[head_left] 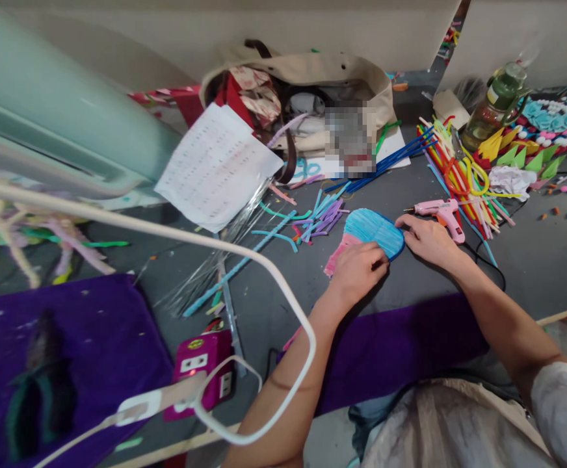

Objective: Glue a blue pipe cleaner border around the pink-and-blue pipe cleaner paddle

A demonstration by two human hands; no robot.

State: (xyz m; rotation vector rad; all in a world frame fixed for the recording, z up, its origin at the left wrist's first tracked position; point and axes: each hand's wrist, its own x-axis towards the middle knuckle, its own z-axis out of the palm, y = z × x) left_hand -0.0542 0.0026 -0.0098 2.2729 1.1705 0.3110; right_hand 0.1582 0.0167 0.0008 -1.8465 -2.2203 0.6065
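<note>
Flat, rounded blue-and-pink fuzzy-looking piece (372, 227) lies crosswise from left hand (359, 270), curled over its near edge, to right hand (427, 240), touching its blue rim; can't tell if either pinches; pink plastic glue gun (432, 208) just beyond right

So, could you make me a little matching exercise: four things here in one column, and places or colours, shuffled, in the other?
1. Glue gun
2. Green-handled pliers
3. Socket block
4. Blue-and-pink piece

A. On the purple cloth
B. Touched by both the left hand and the right hand
C. Magenta, with white outlets
D. Just beyond the right hand, on the grey tabletop

Pairs: 1-D, 2-A, 3-C, 4-B
</note>
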